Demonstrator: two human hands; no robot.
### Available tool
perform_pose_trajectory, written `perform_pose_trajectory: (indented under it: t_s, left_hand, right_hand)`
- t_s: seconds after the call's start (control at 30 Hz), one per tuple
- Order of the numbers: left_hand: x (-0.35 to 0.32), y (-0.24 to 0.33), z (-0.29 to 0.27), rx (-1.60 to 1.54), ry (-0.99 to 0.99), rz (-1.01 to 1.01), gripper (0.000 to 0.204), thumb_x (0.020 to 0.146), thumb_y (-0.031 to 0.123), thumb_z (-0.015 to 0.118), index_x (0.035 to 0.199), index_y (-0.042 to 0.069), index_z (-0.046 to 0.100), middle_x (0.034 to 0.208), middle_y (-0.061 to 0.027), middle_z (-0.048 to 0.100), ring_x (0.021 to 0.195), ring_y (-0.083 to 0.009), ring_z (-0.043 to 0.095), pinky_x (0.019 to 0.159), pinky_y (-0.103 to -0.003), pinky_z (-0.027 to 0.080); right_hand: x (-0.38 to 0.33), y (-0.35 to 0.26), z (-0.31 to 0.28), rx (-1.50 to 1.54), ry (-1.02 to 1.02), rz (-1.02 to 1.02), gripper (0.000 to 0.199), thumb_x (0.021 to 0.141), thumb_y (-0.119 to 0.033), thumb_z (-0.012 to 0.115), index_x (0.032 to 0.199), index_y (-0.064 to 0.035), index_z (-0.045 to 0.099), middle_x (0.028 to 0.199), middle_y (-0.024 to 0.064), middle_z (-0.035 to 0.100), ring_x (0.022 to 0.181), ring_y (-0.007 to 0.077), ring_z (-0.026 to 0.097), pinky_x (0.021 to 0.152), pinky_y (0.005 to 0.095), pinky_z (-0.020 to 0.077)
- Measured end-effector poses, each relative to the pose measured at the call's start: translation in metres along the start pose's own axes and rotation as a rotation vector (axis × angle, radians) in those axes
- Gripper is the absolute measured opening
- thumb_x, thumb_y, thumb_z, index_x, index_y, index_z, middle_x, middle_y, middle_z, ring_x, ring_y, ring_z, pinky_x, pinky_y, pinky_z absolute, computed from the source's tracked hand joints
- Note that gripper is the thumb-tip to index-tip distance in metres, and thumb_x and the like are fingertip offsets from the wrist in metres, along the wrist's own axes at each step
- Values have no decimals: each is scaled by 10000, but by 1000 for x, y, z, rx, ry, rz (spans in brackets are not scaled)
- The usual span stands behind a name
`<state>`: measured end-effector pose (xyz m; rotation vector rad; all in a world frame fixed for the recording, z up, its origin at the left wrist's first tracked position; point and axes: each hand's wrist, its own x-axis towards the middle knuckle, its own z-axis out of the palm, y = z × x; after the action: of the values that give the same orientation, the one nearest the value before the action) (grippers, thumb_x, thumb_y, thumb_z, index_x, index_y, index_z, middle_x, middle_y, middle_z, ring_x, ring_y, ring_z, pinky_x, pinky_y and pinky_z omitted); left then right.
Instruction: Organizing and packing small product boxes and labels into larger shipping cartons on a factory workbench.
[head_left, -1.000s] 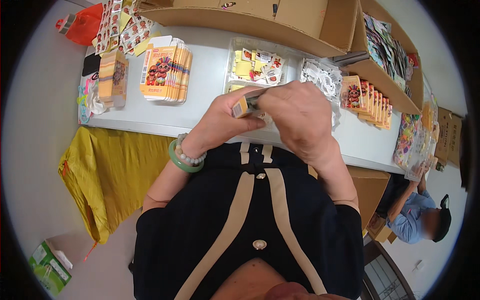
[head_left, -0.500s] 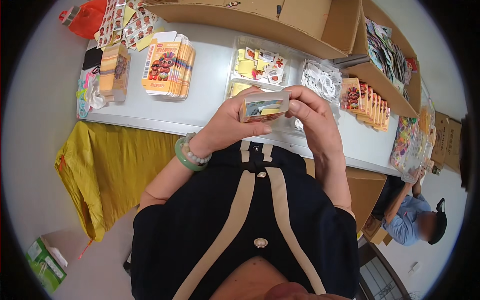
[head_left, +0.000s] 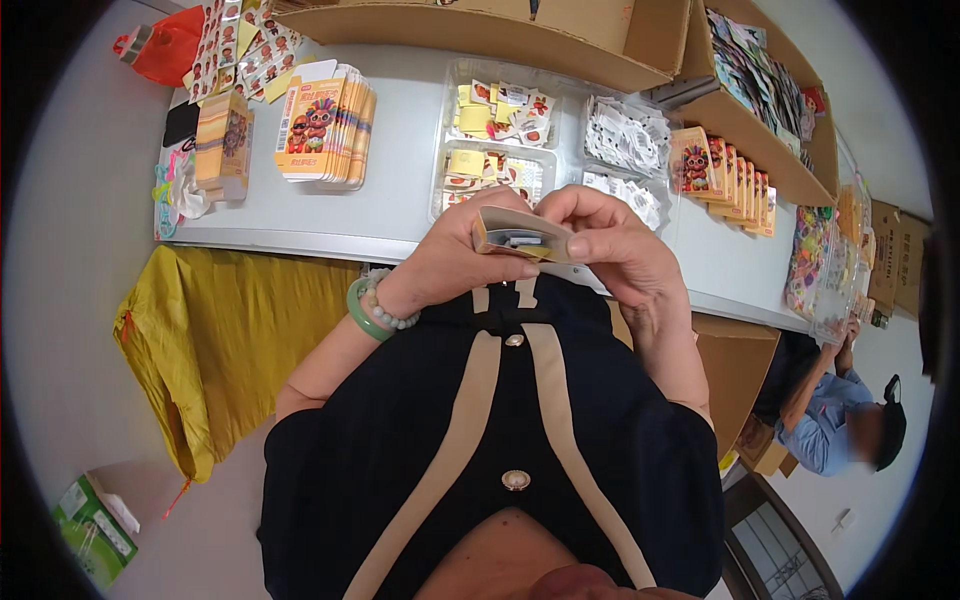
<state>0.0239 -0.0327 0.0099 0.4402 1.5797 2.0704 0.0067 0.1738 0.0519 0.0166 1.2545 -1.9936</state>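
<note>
- A long grey tabletop point(head_left: 400, 215) runs across the room, with brown cardboard boxes point(head_left: 480, 25) along its far side.
- At the far left lies a red bag point(head_left: 165, 45), and a yellow cloth point(head_left: 215, 330) hangs below the tabletop's near edge.
- On the left of the tabletop stands a tied bundle of cards point(head_left: 222, 142). Just beside it lies a stack of flat orange cartons point(head_left: 325, 125) with cartoon pictures.
- In the middle sits a clear plastic tray point(head_left: 500, 140) full of small yellow and red stickers.
- The left hand point(head_left: 455, 260), with a green bangle point(head_left: 362, 310) on its wrist, has its grip closed around a small open carton point(head_left: 520, 235), held above the near edge of the tabletop.
- The right hand point(head_left: 615, 250) pinches the right end of the same carton, thumb on top.
- Further right lies a row of orange packs point(head_left: 720, 175).
- At the far right, a person in a blue shirt point(head_left: 825, 425) sits low down.
</note>
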Motion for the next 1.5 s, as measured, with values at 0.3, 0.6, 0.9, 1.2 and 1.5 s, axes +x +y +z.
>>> perform_pose_trajectory:
  t_s: [0.3,0.6,0.9,1.2,1.5]
  left_hand:
    - [-3,2,12,-113,-2,-162,390,743,37,745,1079,27,547,972,5,542,938,-90,540,830,-243,454]
    - [-15,-4,10,-319,-152,-258,572,863,248,652,1303,-7,392,1209,-82,500,1112,-135,481,935,-279,418]
    - [-19,21,5,-495,132,-499,424,879,211,530,1236,-10,478,1156,-69,559,1065,-126,515,963,-301,386]
    - [-13,5,-5,-213,217,-319,286,919,120,504,1176,3,553,1077,-69,609,959,-127,580,846,-250,463]
    - [-15,12,-3,98,83,-171,236,929,125,532,1092,-25,614,1038,-65,629,921,-84,567,821,-230,468]
  right_hand:
    - [-11,5,7,-244,163,-62,283,748,-230,667,940,-30,611,903,38,610,846,118,542,813,271,395]
    - [-7,25,-2,57,226,79,106,769,-121,632,873,-99,635,776,-51,589,686,31,466,636,180,354]
    - [3,22,14,-25,269,111,86,753,-59,624,835,-82,613,765,-36,586,665,37,484,625,180,361]
    - [4,27,2,-1157,142,-539,275,837,-81,603,1108,-44,627,920,86,597,841,201,585,747,301,472]
    - [3,22,-2,-831,17,-430,176,780,-60,668,950,-28,640,923,66,585,821,165,565,690,283,464]
